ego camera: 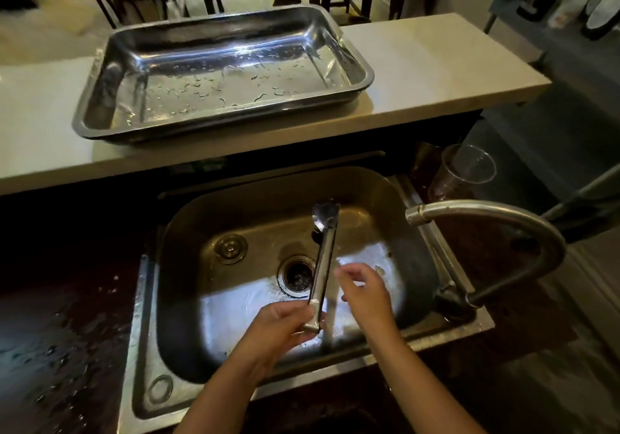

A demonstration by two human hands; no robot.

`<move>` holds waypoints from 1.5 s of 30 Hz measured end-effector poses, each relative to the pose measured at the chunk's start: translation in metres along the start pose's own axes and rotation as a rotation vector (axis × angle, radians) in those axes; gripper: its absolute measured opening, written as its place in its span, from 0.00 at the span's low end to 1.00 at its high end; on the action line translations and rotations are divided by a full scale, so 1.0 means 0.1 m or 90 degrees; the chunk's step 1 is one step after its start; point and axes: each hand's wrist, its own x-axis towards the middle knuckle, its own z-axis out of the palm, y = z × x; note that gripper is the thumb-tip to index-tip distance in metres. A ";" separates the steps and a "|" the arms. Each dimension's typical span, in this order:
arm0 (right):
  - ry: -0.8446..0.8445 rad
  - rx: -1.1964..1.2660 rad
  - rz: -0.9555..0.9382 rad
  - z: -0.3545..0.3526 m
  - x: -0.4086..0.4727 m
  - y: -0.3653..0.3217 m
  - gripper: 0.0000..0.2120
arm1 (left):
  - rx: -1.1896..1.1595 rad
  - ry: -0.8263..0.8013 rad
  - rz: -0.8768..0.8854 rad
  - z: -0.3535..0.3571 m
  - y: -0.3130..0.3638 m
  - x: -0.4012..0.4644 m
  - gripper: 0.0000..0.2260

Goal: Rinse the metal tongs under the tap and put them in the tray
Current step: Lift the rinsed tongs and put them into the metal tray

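Metal tongs (324, 256) point away from me over the steel sink (188, 303), their scalloped tips at the far end. My left hand (280, 324) grips the hinge end. Just to the right of the tongs' shaft, my right hand (364, 291) hovers with fingers apart and holds nothing. The curved tap (496, 212) arches in from the right, its spout apart from the tongs; I see no water stream. A large steel tray (100, 75), wet with droplets and holding nothing, sits on the pale raised counter (436, 64) behind the sink.
A clear plastic cup (466, 172) stands right of the sink behind the tap. The sink has a drain (298, 276) and a loose plug (230, 248). The dark counter (50, 349) on the left is wet. Chairs and a dish rack lie beyond.
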 end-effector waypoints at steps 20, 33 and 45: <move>-0.339 -0.003 0.407 0.61 0.10 0.04 0.10 | -0.033 0.162 -0.245 -0.75 -0.14 0.36 0.09; -0.371 0.003 0.266 0.55 0.04 -0.08 0.04 | -0.010 0.160 -0.120 -0.75 0.01 0.17 0.05; -0.199 -0.060 -0.298 0.43 -0.16 -0.77 0.22 | 0.252 0.278 0.396 -0.54 0.63 -0.31 0.16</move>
